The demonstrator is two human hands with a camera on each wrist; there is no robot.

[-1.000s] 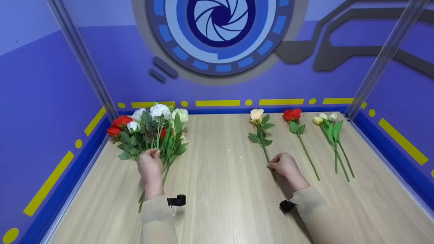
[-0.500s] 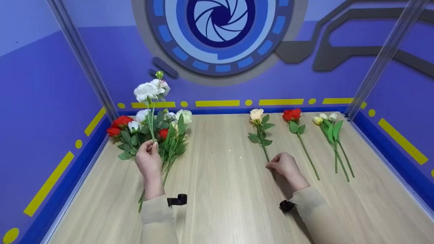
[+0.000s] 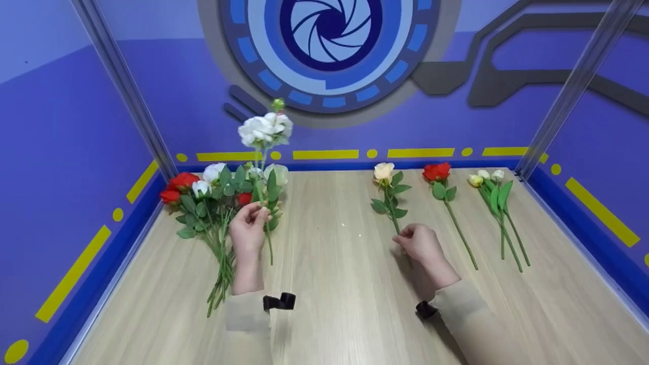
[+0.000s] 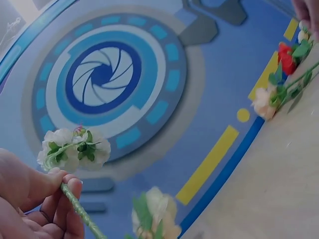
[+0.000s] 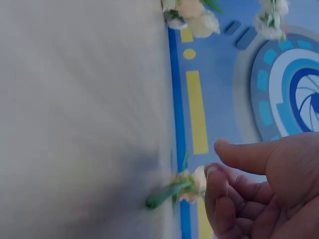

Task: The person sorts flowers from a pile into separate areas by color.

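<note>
My left hand (image 3: pixel 248 233) pinches the green stem of a white flower (image 3: pixel 266 129), which stands upright in front of the back wall. In the left wrist view, thumb and fingertips close on that stem under two white blooms (image 4: pixel 57 149). Just left of this hand lies a bunch of red and white flowers (image 3: pixel 213 175), partly hidden by it. My right hand (image 3: pixel 421 246) hovers beside the lower stem of a peach rose (image 3: pixel 384 174) lying on the table. The right wrist view shows a gap between its thumb and loosely bent fingers (image 5: pixel 218 186), with nothing held.
Right of the peach rose lie a red rose (image 3: pixel 437 172) and several pale tulips (image 3: pixel 488 177) with their stems toward me. Blue printed walls (image 3: pixel 334 137) border the wooden table (image 3: pixel 324 284) at the back and sides. Tiny white specks dot the table's middle.
My left hand has raised the white flower out of the bunch and carried it rightward. The right hand has shifted slightly up and left, with its fingers apart from the rose stem.
</note>
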